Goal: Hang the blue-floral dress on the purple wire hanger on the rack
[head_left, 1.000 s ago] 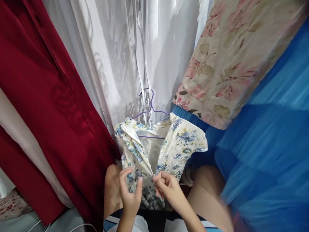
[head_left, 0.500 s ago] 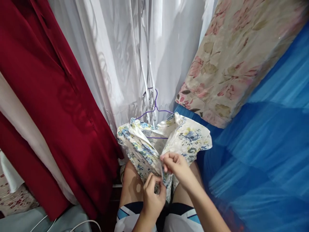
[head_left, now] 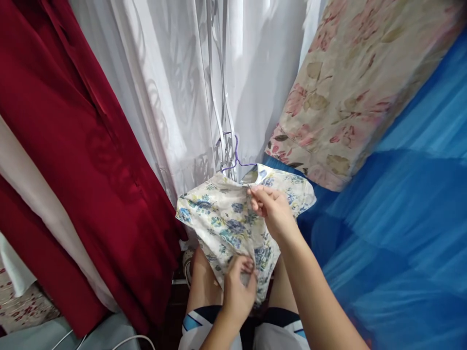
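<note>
A white blouse (head_left: 233,224) with blue and yellow flowers hangs on a purple hanger (head_left: 237,154) in front of my knees. My right hand (head_left: 268,206) is closed in a pinch at the top of the front opening, by the neckline. Something small and dark shows at its fingertips, perhaps a zip pull, too small to be sure. Lower down, my left hand (head_left: 241,287) pinches the fabric along the same front line, slightly blurred. Between the two hands the front edges lie together.
White ribbons (head_left: 223,92) hold the hanger before a white curtain (head_left: 171,87). Red cloth (head_left: 109,194) hangs to the left. Floral cloth (head_left: 339,107) and blue tulle (head_left: 394,233) hang to the right. A white cable (head_left: 134,336) lies at lower left.
My right hand has moved up the blouse's front to the neckline, and the gaping front has come together. My left hand still pinches low on the front, shifted slightly right.
</note>
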A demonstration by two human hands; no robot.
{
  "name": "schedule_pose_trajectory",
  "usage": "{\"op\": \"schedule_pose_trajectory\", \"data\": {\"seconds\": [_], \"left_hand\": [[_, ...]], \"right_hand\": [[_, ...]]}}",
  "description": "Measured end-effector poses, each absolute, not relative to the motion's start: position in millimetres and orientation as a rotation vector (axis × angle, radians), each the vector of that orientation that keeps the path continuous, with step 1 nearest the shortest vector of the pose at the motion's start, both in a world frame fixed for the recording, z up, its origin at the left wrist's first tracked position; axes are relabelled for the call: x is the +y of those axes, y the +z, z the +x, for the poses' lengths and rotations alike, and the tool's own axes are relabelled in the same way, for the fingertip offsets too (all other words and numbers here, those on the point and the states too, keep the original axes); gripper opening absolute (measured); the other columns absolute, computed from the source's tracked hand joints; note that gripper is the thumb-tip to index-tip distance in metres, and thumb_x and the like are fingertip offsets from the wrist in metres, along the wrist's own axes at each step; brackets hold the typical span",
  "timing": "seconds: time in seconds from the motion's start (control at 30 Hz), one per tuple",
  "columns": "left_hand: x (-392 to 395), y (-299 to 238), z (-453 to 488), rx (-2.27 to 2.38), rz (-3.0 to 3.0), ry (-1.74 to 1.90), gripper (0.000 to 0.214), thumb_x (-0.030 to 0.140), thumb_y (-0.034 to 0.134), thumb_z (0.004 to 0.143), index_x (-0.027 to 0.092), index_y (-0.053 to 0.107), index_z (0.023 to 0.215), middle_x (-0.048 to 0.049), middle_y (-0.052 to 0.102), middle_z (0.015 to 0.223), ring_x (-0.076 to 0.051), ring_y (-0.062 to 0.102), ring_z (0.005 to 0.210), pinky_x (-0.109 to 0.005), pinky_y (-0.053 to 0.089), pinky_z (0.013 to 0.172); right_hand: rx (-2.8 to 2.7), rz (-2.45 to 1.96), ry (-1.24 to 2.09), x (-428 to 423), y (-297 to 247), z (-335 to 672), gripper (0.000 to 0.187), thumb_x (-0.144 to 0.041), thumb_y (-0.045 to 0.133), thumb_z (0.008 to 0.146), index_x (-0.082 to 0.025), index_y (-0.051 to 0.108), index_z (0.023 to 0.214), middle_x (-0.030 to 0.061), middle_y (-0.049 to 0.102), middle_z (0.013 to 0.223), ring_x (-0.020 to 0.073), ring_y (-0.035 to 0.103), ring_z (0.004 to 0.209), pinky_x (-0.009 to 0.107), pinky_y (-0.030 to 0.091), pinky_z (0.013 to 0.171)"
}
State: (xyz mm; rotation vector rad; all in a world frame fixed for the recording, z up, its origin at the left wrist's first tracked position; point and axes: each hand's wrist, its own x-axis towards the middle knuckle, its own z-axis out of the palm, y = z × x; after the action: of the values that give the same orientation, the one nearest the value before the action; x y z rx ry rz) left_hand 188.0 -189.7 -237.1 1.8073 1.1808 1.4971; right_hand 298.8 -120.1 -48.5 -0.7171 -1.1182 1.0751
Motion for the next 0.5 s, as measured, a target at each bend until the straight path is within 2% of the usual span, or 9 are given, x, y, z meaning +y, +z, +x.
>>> {"op": "schedule_pose_trajectory", "data": {"seconds": [0.07, 0.13, 0.23, 0.33, 0.4, 0.5], "left_hand": [[-179.8, -196.0, 171.6, 1.166, 1.770, 1.636, 0.023, 0.017, 0.058, 0.090, 0.018, 0.057, 0.113, -0.0065, 0.062, 0.096, -0.016, 0.061, 0.083, -0.027, 0.050, 0.078], [-166.9, -144.0, 156.4, 1.082, 1.844, 1.816, 0.032, 0.021, 0.056, 0.093, 0.020, 0.054, 0.125, -0.0042, 0.059, 0.091, -0.015, 0.058, 0.084, -0.028, 0.048, 0.082], [-146.2, -74.6, 143.2, 0.982, 2.096, 1.773, 0.039, 0.025, 0.052, 0.096, 0.023, 0.051, 0.136, 0.0002, 0.056, 0.078, -0.013, 0.051, 0.068, -0.025, 0.045, 0.071], [-133.5, -39.7, 145.5, 0.937, 2.333, 1.684, 0.020, 0.027, 0.051, 0.097, 0.020, 0.066, 0.108, -0.0028, 0.063, 0.083, -0.013, 0.055, 0.071, -0.025, 0.044, 0.070], [-130.4, -32.0, 152.4, 0.942, 2.362, 1.776, 0.018, 0.027, 0.052, 0.097, 0.018, 0.067, 0.093, -0.0037, 0.065, 0.083, -0.014, 0.058, 0.074, -0.025, 0.044, 0.072], [-123.8, -24.5, 155.9, 0.982, 2.151, 2.013, 0.017, 0.028, 0.053, 0.096, 0.018, 0.065, 0.090, -0.0017, 0.062, 0.076, -0.013, 0.057, 0.069, -0.024, 0.042, 0.066]], "right_hand": [[-1.113, -0.738, 1.063, -129.4, -60.6, 294.0, 0.024, -0.038, 0.067, 0.083, -0.015, 0.065, 0.076, -0.0047, 0.050, 0.045, 0.0052, 0.033, 0.040, 0.019, 0.022, 0.041], [-1.117, -0.740, 1.024, -139.1, -63.0, 290.6, 0.024, -0.036, 0.066, 0.085, -0.016, 0.062, 0.074, -0.0059, 0.048, 0.043, 0.0052, 0.033, 0.039, 0.018, 0.023, 0.041], [-1.227, -0.725, 0.958, -150.2, -49.9, 289.0, 0.025, -0.035, 0.064, 0.086, -0.017, 0.059, 0.071, -0.0062, 0.047, 0.043, 0.0059, 0.036, 0.039, 0.019, 0.027, 0.042], [-1.320, -0.722, 0.864, -151.2, -37.3, 286.4, 0.024, -0.036, 0.064, 0.087, -0.017, 0.058, 0.073, -0.0056, 0.048, 0.045, 0.0076, 0.040, 0.041, 0.020, 0.028, 0.043], [-1.299, -0.722, 0.769, -145.1, -40.5, 281.0, 0.025, -0.036, 0.063, 0.088, -0.018, 0.055, 0.073, -0.0063, 0.046, 0.048, 0.0075, 0.037, 0.042, 0.021, 0.026, 0.044], [-1.254, -0.751, 0.694, -131.8, -62.9, 270.2, 0.027, -0.035, 0.061, 0.089, -0.019, 0.050, 0.070, -0.0080, 0.038, 0.051, 0.0069, 0.029, 0.044, 0.022, 0.021, 0.044]]}}
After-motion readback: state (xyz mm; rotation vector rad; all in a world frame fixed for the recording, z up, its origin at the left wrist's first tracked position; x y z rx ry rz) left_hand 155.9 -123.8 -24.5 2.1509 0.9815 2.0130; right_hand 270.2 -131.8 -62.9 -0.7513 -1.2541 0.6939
